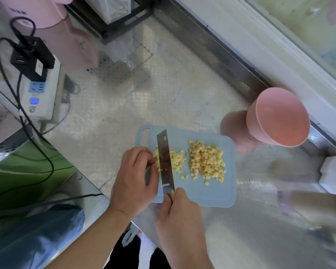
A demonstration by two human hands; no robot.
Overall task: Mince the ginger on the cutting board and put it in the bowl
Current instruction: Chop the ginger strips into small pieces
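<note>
Embossed steel counter (173,98), shiny with a fine diamond pattern, carries a pale blue plastic cutting board (208,193) with rounded corners and a slot handle at its far left corner. Left hand (134,181) is curled, fingertips pinning uncut ginger (156,158) against the flat of the knife (165,162) — a narrow rectangular steel blade with scraps stuck to it. Right hand (179,212) is closed round the knife handle at the board's near edge. Just right of the blade lies a small loose heap of cut pieces (177,161); further right, a larger mound of yellow-tan diced ginger (207,162) — rough cubes, a few strays. Beyond the right hand, off the board's far right corner, stands a smooth pink bowl (277,117), apart from the board. Bare counter lies open beyond the left hand.
</note>
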